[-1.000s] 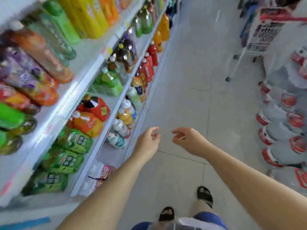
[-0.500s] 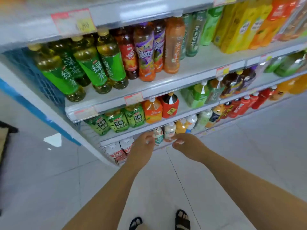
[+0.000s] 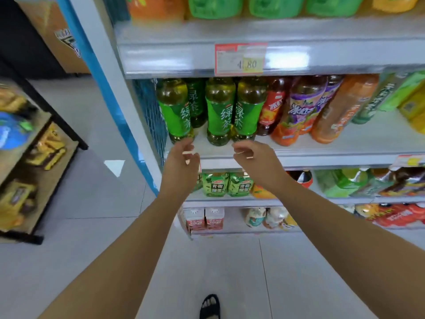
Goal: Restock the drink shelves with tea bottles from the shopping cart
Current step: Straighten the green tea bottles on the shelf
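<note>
While both arms reach toward the shelf (image 3: pixel 333 157), left hand (image 3: pixel 181 162) and right hand (image 3: pixel 251 157) are loosely curled, gripping nothing, just before the green tea bottles (image 3: pixel 220 111) standing at its left end.

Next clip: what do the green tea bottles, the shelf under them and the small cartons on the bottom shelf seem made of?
Green tea bottles: clear glossy plastic, it seems; liquid shows through above a green film label.
Shelf: probably painted metal, pale, smooth, faintly reflective.
Cartons: likely coated paperboard, with flat printed faces and square edges, though blurred.
</note>
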Demonstrator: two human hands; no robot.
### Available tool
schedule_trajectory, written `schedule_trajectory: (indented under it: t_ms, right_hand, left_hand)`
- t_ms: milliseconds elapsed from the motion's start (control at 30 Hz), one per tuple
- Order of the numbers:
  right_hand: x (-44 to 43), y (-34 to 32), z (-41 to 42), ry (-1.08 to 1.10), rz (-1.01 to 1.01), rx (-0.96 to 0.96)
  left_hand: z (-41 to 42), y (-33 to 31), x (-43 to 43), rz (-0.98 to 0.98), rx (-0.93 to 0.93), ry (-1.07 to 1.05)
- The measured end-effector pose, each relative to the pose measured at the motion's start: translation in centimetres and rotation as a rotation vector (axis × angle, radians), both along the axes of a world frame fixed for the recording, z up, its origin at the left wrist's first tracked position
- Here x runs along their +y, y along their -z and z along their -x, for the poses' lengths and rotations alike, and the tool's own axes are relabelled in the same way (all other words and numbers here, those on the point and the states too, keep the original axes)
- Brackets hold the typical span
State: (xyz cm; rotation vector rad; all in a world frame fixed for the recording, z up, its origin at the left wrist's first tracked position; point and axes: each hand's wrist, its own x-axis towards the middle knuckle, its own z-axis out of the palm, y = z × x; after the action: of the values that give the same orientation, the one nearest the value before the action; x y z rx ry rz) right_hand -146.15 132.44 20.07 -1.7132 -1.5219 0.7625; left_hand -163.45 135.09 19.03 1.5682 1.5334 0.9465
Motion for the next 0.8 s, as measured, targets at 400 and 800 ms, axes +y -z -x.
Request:
schedule_trajectory:
  t_ms: [400, 800]
  right_hand:
    - [4.6, -0.6, 1.9, 0.019, 0.099, 0.091]
    - [6.0, 1.1, 2.5, 0.058, 0.146, 0.085]
  left_hand:
    - [-0.2, 0.0, 8.4, -0.004, -0.145, -0.159]
    - [0.3, 1.2, 8.6, -0.008, -0.179, 0.005]
